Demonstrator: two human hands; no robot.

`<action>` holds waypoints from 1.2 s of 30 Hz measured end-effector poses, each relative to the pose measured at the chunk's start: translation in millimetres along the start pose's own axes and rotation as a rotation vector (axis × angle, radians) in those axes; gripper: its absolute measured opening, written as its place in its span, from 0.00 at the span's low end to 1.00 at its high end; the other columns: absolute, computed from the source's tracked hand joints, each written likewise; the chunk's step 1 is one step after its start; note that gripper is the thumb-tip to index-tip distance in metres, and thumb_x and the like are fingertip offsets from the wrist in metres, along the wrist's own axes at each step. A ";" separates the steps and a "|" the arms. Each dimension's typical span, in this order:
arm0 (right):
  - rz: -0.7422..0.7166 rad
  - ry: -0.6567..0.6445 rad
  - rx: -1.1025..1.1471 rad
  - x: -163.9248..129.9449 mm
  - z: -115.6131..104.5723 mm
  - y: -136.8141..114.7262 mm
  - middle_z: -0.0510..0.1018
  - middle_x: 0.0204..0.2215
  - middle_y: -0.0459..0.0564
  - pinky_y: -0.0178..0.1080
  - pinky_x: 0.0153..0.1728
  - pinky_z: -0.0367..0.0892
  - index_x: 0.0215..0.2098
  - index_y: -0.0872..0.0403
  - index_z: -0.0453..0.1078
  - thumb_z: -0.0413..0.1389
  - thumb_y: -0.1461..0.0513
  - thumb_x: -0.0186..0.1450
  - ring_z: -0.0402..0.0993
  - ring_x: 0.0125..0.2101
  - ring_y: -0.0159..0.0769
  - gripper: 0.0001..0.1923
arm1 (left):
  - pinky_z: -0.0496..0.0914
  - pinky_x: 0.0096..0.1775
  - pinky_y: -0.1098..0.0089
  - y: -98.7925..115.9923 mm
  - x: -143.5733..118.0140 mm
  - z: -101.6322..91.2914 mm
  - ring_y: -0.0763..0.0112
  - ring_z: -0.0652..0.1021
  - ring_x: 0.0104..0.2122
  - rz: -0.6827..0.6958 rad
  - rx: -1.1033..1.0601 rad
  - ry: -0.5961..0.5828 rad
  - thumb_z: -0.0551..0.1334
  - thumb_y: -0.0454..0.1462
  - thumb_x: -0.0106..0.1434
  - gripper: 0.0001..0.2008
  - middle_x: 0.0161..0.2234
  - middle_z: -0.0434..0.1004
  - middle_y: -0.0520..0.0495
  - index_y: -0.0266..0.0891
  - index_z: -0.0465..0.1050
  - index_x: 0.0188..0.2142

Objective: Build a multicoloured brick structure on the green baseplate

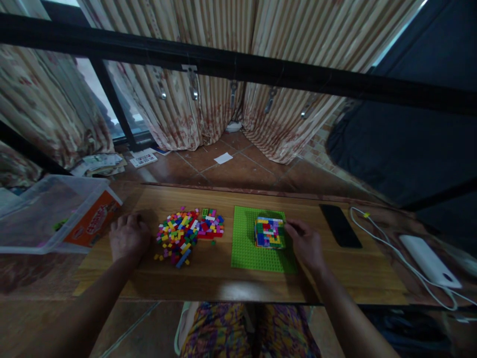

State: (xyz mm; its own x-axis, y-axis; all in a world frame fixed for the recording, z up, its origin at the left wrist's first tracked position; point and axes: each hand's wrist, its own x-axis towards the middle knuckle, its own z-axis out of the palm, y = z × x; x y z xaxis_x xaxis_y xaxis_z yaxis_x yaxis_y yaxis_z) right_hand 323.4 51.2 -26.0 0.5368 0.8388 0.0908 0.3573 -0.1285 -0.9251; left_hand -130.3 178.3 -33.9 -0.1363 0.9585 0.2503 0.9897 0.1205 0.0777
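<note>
My left hand (128, 236) rests on the wooden table (149, 278), its fingers bent loosely and lying on the wood with nothing visible in them. Just right of it spreads a loose pile of small coloured toy bricks (181, 231). A green studded baseplate (244, 253) lies in front of me. On it stands a squarish block built of many-coloured bricks (269, 232). At the right edge of that block is my right hand (307, 243), thumb and forefinger pinched together near its upper corner. Whatever the fingertips hold is too small to make out.
A clear plastic bin (55, 209) with an orange label stands at the table's left end. Right of the baseplate lies a black phone (340, 226). Farther right are a white cable (395, 248) and a white power bank-like device (430, 261). A dark rail (238, 59) crosses beyond the table.
</note>
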 end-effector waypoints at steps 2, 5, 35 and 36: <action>0.059 0.000 0.066 2.4 3.1 -0.7 0.81 0.38 0.55 0.44 0.41 0.71 0.41 0.56 0.76 0.60 0.45 0.56 0.77 0.37 0.41 0.25 | 0.63 0.51 0.57 0.2 -0.1 -0.5 0.52 0.69 0.50 -0.001 -0.016 0.000 0.47 0.37 0.65 0.20 0.48 0.71 0.32 0.30 0.71 0.48; 0.114 -0.022 0.129 6.4 10.9 -3.7 0.81 0.38 0.54 0.43 0.41 0.71 0.41 0.56 0.76 0.60 0.43 0.55 0.77 0.38 0.41 0.27 | 0.63 0.52 0.56 0.1 0.2 -0.1 0.53 0.69 0.50 0.004 -0.029 0.007 0.48 0.37 0.64 0.19 0.48 0.71 0.33 0.31 0.70 0.48; 0.158 0.084 0.229 -1.8 14.8 -3.1 0.81 0.35 0.52 0.37 0.32 0.68 0.41 0.57 0.76 0.56 0.41 0.58 0.75 0.33 0.38 0.29 | 0.65 0.50 0.50 -3.8 -0.6 8.7 0.48 0.70 0.48 0.012 -0.137 0.087 0.50 0.36 0.62 0.17 0.46 0.71 0.31 0.32 0.72 0.46; 0.130 0.133 0.178 -5.2 11.6 -4.6 0.80 0.35 0.54 0.37 0.32 0.68 0.41 0.57 0.76 0.55 0.41 0.59 0.75 0.33 0.38 0.29 | 0.65 0.49 0.50 -4.1 -0.6 9.1 0.48 0.70 0.48 0.009 -0.137 0.089 0.50 0.36 0.62 0.18 0.46 0.72 0.31 0.32 0.72 0.46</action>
State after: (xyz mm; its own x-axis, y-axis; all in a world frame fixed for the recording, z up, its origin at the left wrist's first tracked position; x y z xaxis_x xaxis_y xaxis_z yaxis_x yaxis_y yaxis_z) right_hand 310.1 53.6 -26.5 0.6692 0.7430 0.0041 0.1449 -0.1251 -0.9815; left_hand -133.8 179.6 -43.1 -0.1366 0.9319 0.3359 0.9765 0.0696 0.2040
